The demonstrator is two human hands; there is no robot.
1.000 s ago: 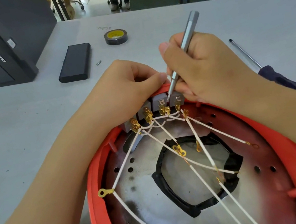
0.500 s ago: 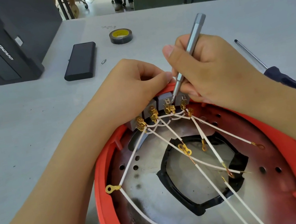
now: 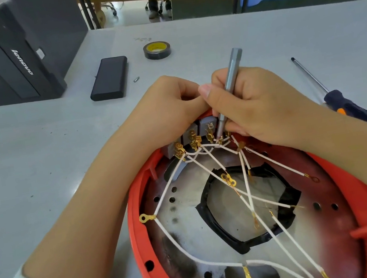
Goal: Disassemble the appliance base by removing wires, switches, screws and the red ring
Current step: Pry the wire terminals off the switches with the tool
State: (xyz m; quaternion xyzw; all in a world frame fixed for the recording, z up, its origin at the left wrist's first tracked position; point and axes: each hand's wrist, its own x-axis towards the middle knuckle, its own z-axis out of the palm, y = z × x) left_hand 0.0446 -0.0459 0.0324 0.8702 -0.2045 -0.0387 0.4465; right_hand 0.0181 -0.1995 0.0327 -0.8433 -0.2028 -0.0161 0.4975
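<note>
The round appliance base lies upturned in front of me, a red ring (image 3: 136, 228) around a scorched metal plate (image 3: 185, 220) with a black-edged opening. Several grey switches (image 3: 191, 134) sit in a row at its far rim, with brass terminals and white wires (image 3: 247, 200) fanning toward me. My left hand (image 3: 168, 110) curls over the far rim behind the switches and grips the base there. In my right hand (image 3: 256, 105) I hold a slim silver screwdriver (image 3: 231, 76) like a pen, its tip down among the terminals of the right-hand switch.
On the grey table lie a black rectangular case (image 3: 109, 78), a small bit (image 3: 136, 79), a roll of black tape (image 3: 157, 50) and a long blue-handled screwdriver (image 3: 329, 96) to the right. A black Lenovo computer case (image 3: 3, 54) stands at the far left.
My right hand has tilted the silver screwdriver more upright and pushed its tip lower, from the switch top to the brass terminals. The left hand keeps its hold.
</note>
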